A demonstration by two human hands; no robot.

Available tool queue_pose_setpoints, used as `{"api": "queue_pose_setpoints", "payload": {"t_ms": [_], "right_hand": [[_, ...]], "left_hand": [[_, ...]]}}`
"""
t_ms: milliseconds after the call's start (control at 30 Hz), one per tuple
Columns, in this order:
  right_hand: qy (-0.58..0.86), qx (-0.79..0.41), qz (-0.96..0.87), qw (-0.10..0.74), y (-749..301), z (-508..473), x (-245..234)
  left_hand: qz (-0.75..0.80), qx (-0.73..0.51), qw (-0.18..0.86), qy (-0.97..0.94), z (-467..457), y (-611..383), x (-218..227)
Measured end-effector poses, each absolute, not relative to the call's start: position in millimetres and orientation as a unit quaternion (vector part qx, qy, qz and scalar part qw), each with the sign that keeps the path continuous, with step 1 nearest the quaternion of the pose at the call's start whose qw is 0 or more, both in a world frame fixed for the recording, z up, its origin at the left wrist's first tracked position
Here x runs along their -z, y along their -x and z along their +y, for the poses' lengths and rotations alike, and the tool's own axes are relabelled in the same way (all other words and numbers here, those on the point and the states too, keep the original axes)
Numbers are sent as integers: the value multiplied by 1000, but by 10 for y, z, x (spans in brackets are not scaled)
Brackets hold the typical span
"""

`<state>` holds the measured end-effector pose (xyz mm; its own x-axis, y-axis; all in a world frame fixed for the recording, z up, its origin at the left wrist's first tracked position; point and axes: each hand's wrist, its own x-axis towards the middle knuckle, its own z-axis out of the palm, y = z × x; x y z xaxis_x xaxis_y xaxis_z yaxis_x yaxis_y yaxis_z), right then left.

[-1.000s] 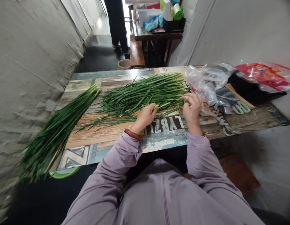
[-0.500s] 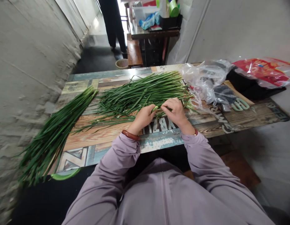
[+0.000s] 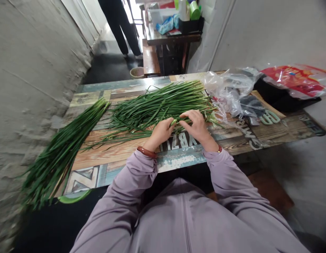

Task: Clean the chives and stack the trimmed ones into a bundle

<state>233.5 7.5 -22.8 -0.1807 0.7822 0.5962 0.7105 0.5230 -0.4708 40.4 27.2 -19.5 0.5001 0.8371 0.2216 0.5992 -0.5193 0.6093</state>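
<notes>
My left hand (image 3: 161,133) is closed around a few garlic chives, whose pale stem ends (image 3: 173,122) poke out past the thumb. Just to its right, my right hand (image 3: 197,128) has thumb and fingers apart, with nothing visible between them. Behind both hands a broad pile of garlic chives (image 3: 154,105) lies on the table, stem ends toward the right. A second bundle of chives (image 3: 70,140) rests at the left, its leaves hanging over the table edge. Loose trimmings (image 3: 212,117) lie beyond my right hand.
Clear plastic bags (image 3: 228,91), green-handled scissors (image 3: 269,117) and a red plastic bag (image 3: 297,79) sit on the table's right side. A wall (image 3: 33,77) runs along the left. Farther off are a basket (image 3: 136,72), a bench (image 3: 151,58) and a person's dark-trousered legs (image 3: 119,26).
My right hand's thumb and fingers have parted from their pinch near the stem ends. My left hand keeps its place. The person in the background has shifted left.
</notes>
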Motion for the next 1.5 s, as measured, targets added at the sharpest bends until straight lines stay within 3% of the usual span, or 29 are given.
{"api": "queue_pose_setpoints", "payload": {"t_ms": [100, 267, 500, 833, 1100, 1400, 1500], "right_hand": [[491, -68, -772, 398, -2321, 70, 232], [499, -123, -736, 441, -2296, 96, 291], [577, -90, -666, 464, -2319, 164, 371], [591, -9, -634, 498, -2521, 114, 235], [499, -119, -737, 440, -2296, 105, 280], [588, -222, -510, 588, -2347, 158, 307], [572, -242, -519, 587, -2355, 122, 260]], "left_hand": [[434, -247, 223, -837, 276, -403, 198], [466, -187, 149, -852, 192, -429, 120], [466, -145, 96, -867, 101, -441, 47], [498, -179, 123, -840, 196, -404, 83], [481, -171, 125, -851, 145, -421, 47], [462, -222, 178, -840, 212, -414, 126], [459, -268, 209, -821, 259, -396, 140]]}}
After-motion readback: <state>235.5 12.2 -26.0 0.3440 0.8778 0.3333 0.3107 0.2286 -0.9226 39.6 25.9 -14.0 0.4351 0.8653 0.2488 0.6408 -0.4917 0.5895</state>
